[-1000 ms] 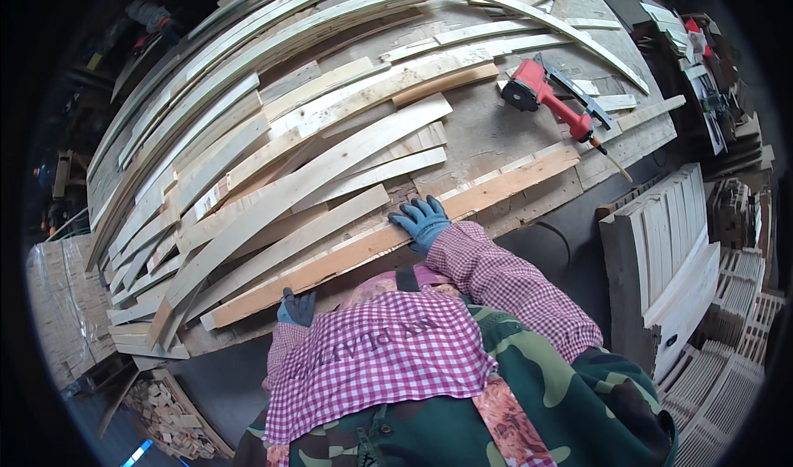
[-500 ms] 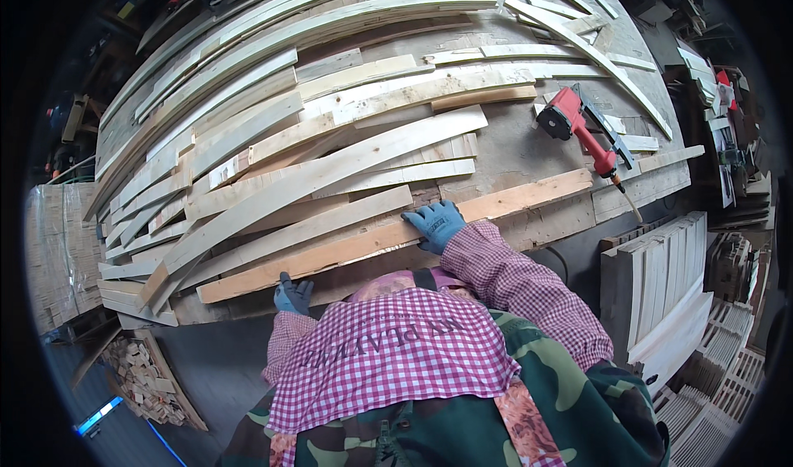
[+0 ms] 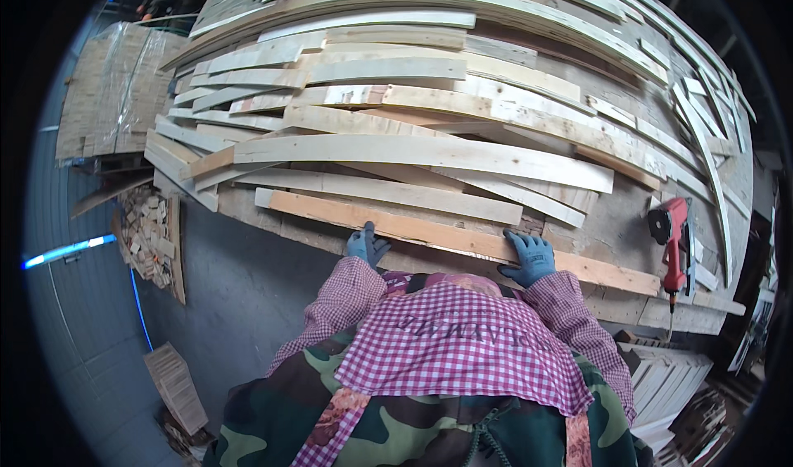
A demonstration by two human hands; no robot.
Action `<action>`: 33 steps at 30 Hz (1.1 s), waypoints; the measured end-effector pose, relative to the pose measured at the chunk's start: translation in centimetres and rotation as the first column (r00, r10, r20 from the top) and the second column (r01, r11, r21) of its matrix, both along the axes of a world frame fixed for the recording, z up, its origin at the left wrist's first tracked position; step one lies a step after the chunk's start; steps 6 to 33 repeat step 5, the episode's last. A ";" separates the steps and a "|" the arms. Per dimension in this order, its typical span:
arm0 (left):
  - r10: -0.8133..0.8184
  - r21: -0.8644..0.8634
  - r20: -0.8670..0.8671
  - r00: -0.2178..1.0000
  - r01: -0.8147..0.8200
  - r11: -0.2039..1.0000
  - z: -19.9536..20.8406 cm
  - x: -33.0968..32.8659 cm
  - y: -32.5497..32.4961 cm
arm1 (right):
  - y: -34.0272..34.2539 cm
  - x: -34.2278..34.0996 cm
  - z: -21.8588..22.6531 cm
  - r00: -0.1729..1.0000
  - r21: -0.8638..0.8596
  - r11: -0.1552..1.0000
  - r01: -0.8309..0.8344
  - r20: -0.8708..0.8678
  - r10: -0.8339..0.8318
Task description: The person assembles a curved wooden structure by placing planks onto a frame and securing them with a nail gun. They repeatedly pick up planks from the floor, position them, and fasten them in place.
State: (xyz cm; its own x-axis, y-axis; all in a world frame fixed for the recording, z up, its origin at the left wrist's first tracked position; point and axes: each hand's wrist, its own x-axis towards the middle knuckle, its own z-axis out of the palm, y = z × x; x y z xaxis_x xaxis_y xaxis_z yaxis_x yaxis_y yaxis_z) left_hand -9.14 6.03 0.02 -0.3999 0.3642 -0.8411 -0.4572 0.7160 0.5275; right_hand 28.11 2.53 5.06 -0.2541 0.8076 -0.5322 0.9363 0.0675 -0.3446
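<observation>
A long orange-tinted wooden plank (image 3: 462,237) lies along the near edge of the workbench, on top of a paler wooden strip (image 3: 710,302) that shows past its right end. My right hand (image 3: 530,258), in a blue work glove, reaches over the plank with its fingers across the top and its palm at the near side. Further left, my left hand (image 3: 366,246), gloved alike, is at the plank's near edge with fingers apart. Just beyond the plank's right end sits a red and black nail gun (image 3: 679,240) with a hose fitting at its near end.
Many loose pale wooden strips (image 3: 396,149) overlap across the workbench (image 3: 611,227). Wrapped stacked wood (image 3: 116,87) stands at far left, above a bin of offcuts (image 3: 147,235). Slatted panels (image 3: 669,376) lean at lower right. Another wood stack (image 3: 176,384) is at lower left.
The view has swung, so the bench appears rotated. My left hand has come up to the plank's near edge. My right hand remains on the plank, and the nail gun rests on the bench.
</observation>
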 end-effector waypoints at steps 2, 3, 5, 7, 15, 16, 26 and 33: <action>0.011 -0.004 -0.021 1.000 -0.011 1.000 0.0 0.2 -0.1 | 0.7 0.1 0.1 0.997 0.144 0.989 -0.024 -0.065 0.034; 0.019 -0.006 -0.032 0.999 -0.019 1.000 0.1 0.0 -0.3 | 1.7 0.0 -0.1 0.992 0.206 0.978 -0.026 -0.112 0.050; -0.021 -0.088 -0.026 0.999 0.019 0.996 -0.1 -0.2 -0.2 | 4.1 -0.3 -0.6 0.987 0.286 0.957 -0.044 -0.138 0.086; -0.021 -0.088 -0.026 0.999 0.019 0.996 -0.1 -0.2 -0.2 | 4.1 -0.3 -0.6 0.987 0.286 0.957 -0.044 -0.138 0.086; -0.021 -0.088 -0.026 0.999 0.019 0.996 -0.1 -0.2 -0.2 | 4.1 -0.3 -0.6 0.987 0.286 0.957 -0.044 -0.138 0.086; -0.021 -0.088 -0.026 0.999 0.019 0.996 -0.1 -0.2 -0.2 | 4.1 -0.3 -0.6 0.987 0.286 0.957 -0.044 -0.138 0.086; -0.021 -0.088 -0.026 0.999 0.019 0.996 -0.1 -0.2 -0.2 | 4.1 -0.3 -0.6 0.987 0.286 0.957 -0.044 -0.138 0.086; -0.021 -0.088 -0.026 0.999 0.019 0.996 -0.1 -0.2 -0.2 | 4.1 -0.3 -0.6 0.987 0.286 0.957 -0.044 -0.138 0.086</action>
